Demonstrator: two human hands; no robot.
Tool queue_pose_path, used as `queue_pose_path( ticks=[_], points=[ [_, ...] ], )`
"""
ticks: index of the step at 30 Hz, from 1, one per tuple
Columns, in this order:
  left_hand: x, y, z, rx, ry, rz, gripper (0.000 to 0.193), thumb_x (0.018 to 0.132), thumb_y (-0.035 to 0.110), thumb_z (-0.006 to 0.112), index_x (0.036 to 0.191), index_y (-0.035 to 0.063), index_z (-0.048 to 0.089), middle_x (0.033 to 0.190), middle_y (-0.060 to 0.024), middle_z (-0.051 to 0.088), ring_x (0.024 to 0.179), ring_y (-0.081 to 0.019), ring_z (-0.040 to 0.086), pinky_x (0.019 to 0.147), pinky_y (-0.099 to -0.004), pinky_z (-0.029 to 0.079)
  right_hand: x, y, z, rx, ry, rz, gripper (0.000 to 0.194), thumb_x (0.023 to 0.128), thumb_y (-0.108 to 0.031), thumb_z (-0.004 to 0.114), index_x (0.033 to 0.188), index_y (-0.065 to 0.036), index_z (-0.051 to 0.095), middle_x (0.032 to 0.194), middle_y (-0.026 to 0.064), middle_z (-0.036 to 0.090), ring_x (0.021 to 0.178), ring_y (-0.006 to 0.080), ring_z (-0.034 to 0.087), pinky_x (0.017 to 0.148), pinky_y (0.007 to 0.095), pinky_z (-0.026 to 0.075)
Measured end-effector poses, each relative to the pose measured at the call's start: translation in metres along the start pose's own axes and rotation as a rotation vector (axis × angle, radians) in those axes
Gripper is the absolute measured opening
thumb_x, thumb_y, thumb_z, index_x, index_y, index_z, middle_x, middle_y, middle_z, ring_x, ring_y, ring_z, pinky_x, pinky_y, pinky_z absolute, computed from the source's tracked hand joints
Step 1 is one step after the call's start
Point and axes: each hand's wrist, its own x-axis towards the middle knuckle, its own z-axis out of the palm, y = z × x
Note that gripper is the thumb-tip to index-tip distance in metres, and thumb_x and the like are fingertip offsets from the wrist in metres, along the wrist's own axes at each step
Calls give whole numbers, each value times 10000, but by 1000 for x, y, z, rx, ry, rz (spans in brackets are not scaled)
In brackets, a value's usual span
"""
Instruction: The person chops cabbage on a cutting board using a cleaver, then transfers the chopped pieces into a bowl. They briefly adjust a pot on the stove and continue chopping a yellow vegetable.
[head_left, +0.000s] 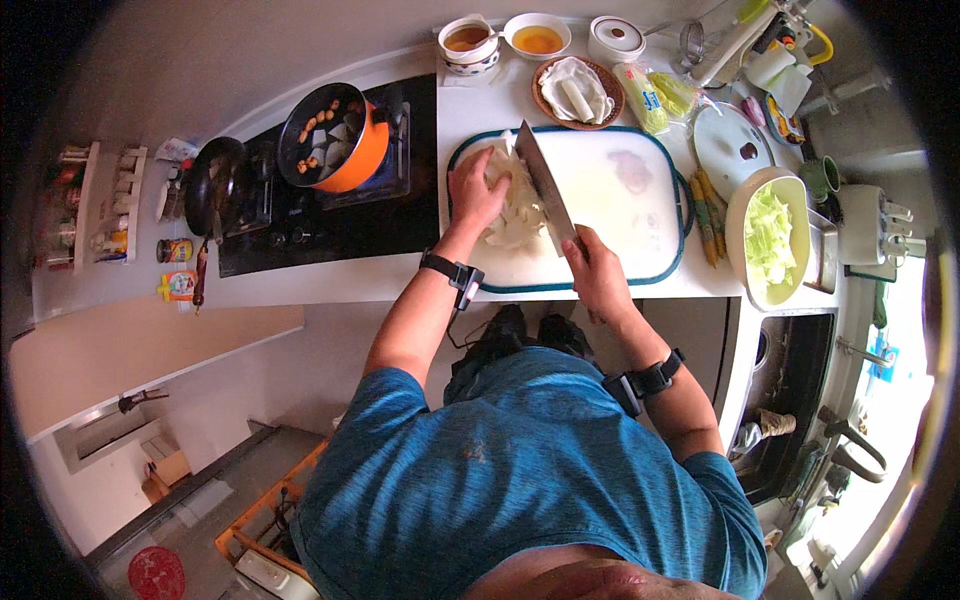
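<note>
My right hand (598, 271) is closed around the handle of a wide-bladed cleaver (546, 191), its blade upright beside a pile of pale sliced food (519, 217), perhaps cabbage or tofu sheet. On the other side of the pile, my left hand (480, 189) rests with fingers spread, touching its edge. Both lie over the left part of a white cutting board (607, 217) with a green rim. A faint reddish stain marks the board's far right part. The food's exact kind cannot be told.
An orange pot (352, 157) with food stands on the black cooktop (322, 225), near a dark wok (214, 187). Behind the board are bowls of liquid (537, 37) and a wicker basket (613, 86). Rightward lie a glass lid (727, 146), carrots (705, 217) and a bowl of shredded greens (739, 247).
</note>
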Motion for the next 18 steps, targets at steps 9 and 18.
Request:
queue_pose_path(
  ticks=[9,18],
  points=[
    [20,-7,-19,-145,-112,65,585,933,385,693,1366,-1,623,1469,-256,545,1391,-381,498,1184,-453,369,-2,1,1,-232,137,-74,368,1031,-265,588,1344,-71,596,1065,233,700,960,435,687,831,507,548],
    [72,-1,-18,71,-527,144,572,935,361,617,1413,47,595,1513,-217,522,1444,-376,441,1209,-431,342,6,-5,21,-392,183,-8,383,1026,-275,607,1360,-87,602,1043,204,694,948,400,694,820,478,557]
  ],
)
